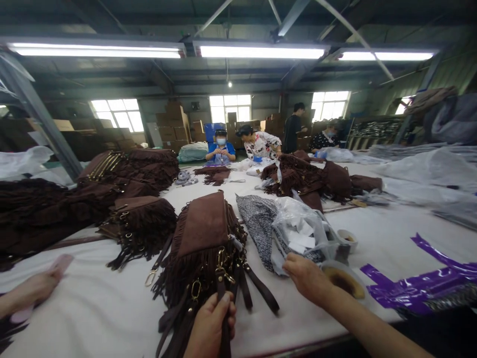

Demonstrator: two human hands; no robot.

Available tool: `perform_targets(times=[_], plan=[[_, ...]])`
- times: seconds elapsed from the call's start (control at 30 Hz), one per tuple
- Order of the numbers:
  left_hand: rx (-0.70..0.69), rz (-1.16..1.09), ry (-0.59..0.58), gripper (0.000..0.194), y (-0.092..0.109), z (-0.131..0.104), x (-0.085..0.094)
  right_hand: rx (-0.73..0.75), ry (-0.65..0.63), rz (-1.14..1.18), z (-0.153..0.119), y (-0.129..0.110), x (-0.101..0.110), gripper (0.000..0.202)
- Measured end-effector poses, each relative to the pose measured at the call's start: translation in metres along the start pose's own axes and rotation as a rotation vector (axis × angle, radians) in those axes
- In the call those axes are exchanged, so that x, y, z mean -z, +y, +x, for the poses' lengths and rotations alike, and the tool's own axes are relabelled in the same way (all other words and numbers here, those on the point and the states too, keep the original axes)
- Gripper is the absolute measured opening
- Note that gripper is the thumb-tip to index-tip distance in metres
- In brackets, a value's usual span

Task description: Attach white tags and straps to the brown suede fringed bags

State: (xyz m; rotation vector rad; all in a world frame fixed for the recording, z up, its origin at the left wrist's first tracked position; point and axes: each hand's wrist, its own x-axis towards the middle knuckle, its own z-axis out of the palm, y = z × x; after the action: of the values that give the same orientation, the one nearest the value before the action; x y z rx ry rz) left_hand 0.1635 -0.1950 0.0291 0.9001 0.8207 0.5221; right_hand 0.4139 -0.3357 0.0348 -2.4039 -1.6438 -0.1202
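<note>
A stack of brown fringed bags (203, 223) with gold clasps and dark straps lies on the white table in front of me. My left hand (214, 320) is closed round a dark brown strap (221, 288) at the near end of the stack. To the right, my right hand (305, 276) has its fingers pressed together at the edge of a clear plastic bag (301, 226) holding white tags. Whether those fingers grip the plastic or something small is hidden. A black-and-white patterned cloth (257, 223) lies beside the plastic bag.
Rolls of tape (345, 281) and purple plastic (425, 288) lie at the right. Another person's hand (39, 286) holds a pink object at the left. More brown bags (134, 174) are heaped at the back left and back right. Several people are across the table.
</note>
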Motion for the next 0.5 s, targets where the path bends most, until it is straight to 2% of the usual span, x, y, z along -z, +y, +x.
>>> perform_targets(times=[0.1, 0.17, 0.23, 0.4, 0.43, 0.5], plan=[[-0.003, 0.031, -0.035, 0.047, 0.002, -0.002, 0.001, 0.019, 0.030, 0.031, 0.004, -0.010, 0.021, 0.029], [-0.010, 0.055, -0.048, 0.047, 0.004, -0.002, 0.002, 0.042, 0.013, 0.154, 0.005, -0.021, 0.036, 0.027], [-0.027, 0.071, -0.057, 0.048, 0.006, -0.003, 0.001, 0.083, -0.068, 0.327, 0.006, -0.037, 0.048, 0.026], [-0.087, 0.109, -0.188, 0.062, 0.016, -0.016, -0.005, 0.321, -0.429, 0.648, 0.016, -0.082, 0.056, 0.022], [-0.088, 0.112, -0.216, 0.065, 0.018, -0.017, -0.006, 0.349, -0.464, 0.695, 0.020, -0.090, 0.055, 0.020], [-0.093, 0.099, -0.246, 0.064, 0.019, -0.018, -0.006, 0.339, -0.449, 0.776, 0.032, -0.104, 0.051, 0.019]])
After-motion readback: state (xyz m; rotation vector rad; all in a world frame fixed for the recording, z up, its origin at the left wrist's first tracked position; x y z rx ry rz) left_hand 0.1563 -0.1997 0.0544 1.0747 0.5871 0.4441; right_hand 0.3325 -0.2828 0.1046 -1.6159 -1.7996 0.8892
